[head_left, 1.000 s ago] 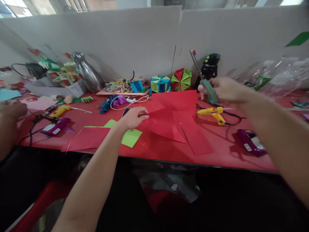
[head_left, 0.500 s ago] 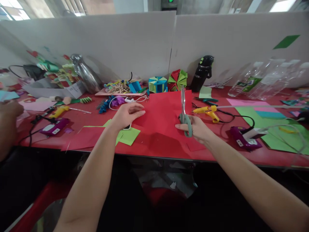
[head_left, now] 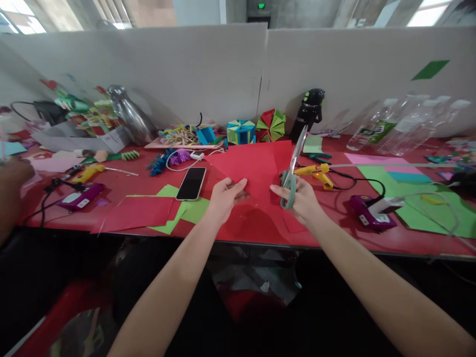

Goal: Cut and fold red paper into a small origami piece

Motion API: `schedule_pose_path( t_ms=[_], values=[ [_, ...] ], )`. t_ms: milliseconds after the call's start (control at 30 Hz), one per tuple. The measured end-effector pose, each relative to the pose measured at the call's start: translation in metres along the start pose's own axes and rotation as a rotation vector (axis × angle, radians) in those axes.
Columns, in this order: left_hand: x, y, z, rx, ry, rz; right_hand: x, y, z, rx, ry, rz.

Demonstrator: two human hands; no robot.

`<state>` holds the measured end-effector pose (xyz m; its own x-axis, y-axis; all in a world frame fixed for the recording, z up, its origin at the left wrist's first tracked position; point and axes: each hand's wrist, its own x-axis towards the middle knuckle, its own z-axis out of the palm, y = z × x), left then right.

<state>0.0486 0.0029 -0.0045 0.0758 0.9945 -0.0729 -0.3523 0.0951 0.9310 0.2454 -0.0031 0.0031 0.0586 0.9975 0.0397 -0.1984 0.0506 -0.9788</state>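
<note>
My right hand (head_left: 303, 198) is closed around the grey-green handles of a pair of scissors (head_left: 297, 153), whose blades point up and away from me. A sheet of red paper (head_left: 256, 163) lies between my hands, turned at an angle over more red paper. At its near left edge, my left hand (head_left: 225, 198) is closed on the sheet with thumb and fingers; part of the fingers is hidden. To the left of that hand, a black-screened phone (head_left: 191, 184) rests on green paper (head_left: 195, 210), beside a red paper piece (head_left: 137, 214).
Yellow glue guns (head_left: 316, 173) (head_left: 89, 173) and purple power sockets (head_left: 372, 213) (head_left: 82, 196) with cables lie on both sides. Behind are folded paper pieces (head_left: 241, 132), a black bottle (head_left: 308, 114), a steel flask (head_left: 132, 116) and plastic bottles (head_left: 405, 126). A co-worker's hand (head_left: 15, 173) is at left.
My left hand has moved right, from over the phone to the red paper, uncovering the phone. The sheet has turned, its left corner now farther left. The scissors lean more to the right.
</note>
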Motion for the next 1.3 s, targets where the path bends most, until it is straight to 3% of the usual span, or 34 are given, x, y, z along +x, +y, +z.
schedule_pose_path(
  t_ms=[200, 367, 567, 700, 1067, 1300],
  values=[
    [-0.002, -0.007, 0.002, 0.187, 0.009, 0.148, 0.0, 0.008, 0.006, -0.065, 0.051, -0.058],
    [0.005, 0.006, -0.01, 0.366, 0.181, 0.314, -0.001, 0.011, 0.004, -0.102, 0.008, -0.016],
    [0.019, 0.023, -0.034, 0.261, 0.285, 0.444, -0.018, 0.011, -0.008, -0.233, -0.134, 0.032],
    [0.021, 0.029, -0.04, 0.219, 0.318, 0.464, -0.03, 0.012, -0.011, -0.288, -0.21, 0.124],
    [0.014, 0.011, -0.009, 0.124, 0.153, 0.338, -0.027, 0.015, 0.0, 0.053, -0.106, 0.191],
    [0.005, 0.003, 0.001, 0.148, 0.034, 0.244, -0.026, 0.017, 0.011, 0.051, -0.067, 0.17]
  ],
)
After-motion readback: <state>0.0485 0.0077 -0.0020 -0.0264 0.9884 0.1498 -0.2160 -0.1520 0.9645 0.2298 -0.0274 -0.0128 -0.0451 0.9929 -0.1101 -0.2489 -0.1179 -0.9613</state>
